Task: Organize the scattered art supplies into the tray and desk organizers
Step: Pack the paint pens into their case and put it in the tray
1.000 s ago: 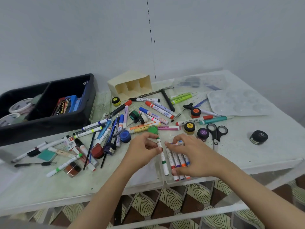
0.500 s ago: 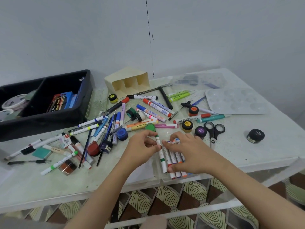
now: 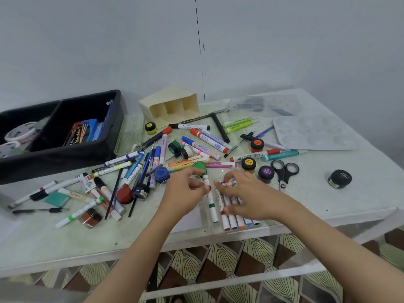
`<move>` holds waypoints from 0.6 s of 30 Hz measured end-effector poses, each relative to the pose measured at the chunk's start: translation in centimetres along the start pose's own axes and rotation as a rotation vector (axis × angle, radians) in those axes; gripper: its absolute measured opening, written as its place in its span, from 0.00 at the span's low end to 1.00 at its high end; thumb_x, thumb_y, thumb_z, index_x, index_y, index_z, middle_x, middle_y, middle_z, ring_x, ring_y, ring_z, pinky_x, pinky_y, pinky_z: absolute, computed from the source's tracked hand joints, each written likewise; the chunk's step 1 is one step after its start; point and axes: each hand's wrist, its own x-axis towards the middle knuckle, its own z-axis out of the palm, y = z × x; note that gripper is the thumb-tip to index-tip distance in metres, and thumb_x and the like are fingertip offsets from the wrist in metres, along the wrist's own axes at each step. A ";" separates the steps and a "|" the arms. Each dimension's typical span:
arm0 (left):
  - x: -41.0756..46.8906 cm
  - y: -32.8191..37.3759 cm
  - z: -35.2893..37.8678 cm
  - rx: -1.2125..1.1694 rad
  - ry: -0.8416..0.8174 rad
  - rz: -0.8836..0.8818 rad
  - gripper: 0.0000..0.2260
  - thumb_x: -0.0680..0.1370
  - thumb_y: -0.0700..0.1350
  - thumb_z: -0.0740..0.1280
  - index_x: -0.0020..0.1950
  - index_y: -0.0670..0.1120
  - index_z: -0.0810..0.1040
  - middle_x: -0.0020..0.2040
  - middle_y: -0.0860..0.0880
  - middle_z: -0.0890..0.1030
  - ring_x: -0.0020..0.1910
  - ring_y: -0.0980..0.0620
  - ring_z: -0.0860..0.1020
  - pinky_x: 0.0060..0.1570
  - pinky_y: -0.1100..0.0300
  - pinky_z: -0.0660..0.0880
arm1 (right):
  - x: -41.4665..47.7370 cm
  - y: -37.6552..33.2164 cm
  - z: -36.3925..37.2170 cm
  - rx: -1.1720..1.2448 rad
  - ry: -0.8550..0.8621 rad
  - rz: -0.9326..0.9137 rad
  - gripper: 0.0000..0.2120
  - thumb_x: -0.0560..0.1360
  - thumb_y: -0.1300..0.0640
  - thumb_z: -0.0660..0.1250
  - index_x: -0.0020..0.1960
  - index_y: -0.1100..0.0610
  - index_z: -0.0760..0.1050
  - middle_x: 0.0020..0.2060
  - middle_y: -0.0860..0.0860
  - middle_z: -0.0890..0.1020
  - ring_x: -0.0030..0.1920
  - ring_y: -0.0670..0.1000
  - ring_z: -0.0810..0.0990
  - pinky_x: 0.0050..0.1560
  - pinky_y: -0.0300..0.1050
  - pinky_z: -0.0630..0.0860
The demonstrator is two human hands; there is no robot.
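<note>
Green marker (image 3: pixel 210 200) pinched near cap by left hand (image 3: pixel 185 193), lying just left of marker row (image 3: pixel 235 219) at near table (image 3: pixel 328 204) edge. Row gripped by curled right hand (image 3: pixel 247 193). Positions barely altered since earlier; gathering judged unfinished, tray (image 3: pixel 65 154) far left.
</note>
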 end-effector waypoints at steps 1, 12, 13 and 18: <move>0.0 0.0 0.0 -0.015 0.007 -0.010 0.14 0.71 0.43 0.74 0.54 0.54 0.77 0.36 0.52 0.83 0.39 0.59 0.81 0.35 0.66 0.71 | 0.0 0.0 0.0 0.004 0.002 0.000 0.30 0.76 0.40 0.60 0.75 0.43 0.55 0.68 0.46 0.57 0.68 0.52 0.58 0.66 0.49 0.63; -0.5 -0.3 1.0 0.149 -0.007 0.060 0.15 0.71 0.47 0.74 0.56 0.53 0.78 0.40 0.56 0.81 0.38 0.61 0.76 0.36 0.67 0.68 | -0.1 -0.1 -0.1 0.002 0.012 0.003 0.30 0.76 0.40 0.61 0.75 0.42 0.55 0.68 0.47 0.57 0.68 0.52 0.58 0.65 0.48 0.63; -0.5 -0.3 1.1 0.235 0.001 0.095 0.16 0.71 0.49 0.74 0.58 0.53 0.78 0.44 0.56 0.78 0.41 0.60 0.74 0.39 0.66 0.68 | -0.1 -0.1 -0.1 0.001 0.014 0.002 0.30 0.76 0.40 0.61 0.75 0.42 0.56 0.68 0.46 0.57 0.68 0.52 0.58 0.65 0.48 0.63; -0.7 -1.0 0.9 0.398 -0.044 0.176 0.22 0.73 0.55 0.70 0.66 0.53 0.74 0.53 0.53 0.72 0.53 0.54 0.69 0.51 0.60 0.68 | -0.1 0.0 0.0 0.008 0.014 0.005 0.30 0.76 0.40 0.61 0.75 0.42 0.56 0.68 0.47 0.57 0.68 0.52 0.57 0.66 0.48 0.62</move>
